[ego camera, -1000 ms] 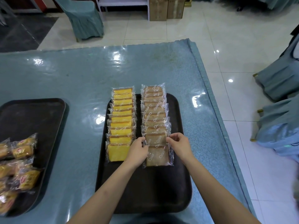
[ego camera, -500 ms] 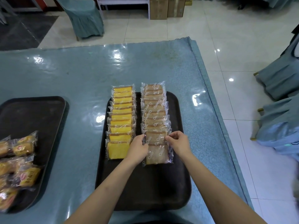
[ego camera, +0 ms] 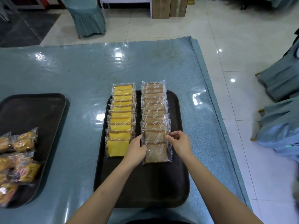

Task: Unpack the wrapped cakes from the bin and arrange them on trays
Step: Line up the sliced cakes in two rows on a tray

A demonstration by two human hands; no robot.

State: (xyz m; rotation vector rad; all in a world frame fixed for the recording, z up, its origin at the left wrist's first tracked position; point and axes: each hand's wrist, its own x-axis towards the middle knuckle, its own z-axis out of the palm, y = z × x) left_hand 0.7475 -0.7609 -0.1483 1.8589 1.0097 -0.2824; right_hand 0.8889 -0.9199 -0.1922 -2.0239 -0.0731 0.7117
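Left hand and right hand pinch side edges of brown cake, squaring overlapped row; yellow row at 9 o'clock on tray.

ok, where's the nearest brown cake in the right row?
In the head view, the nearest brown cake lies at the near end of the right row on the middle tray, between the left hand and right hand, beside the nearest yellow cake.
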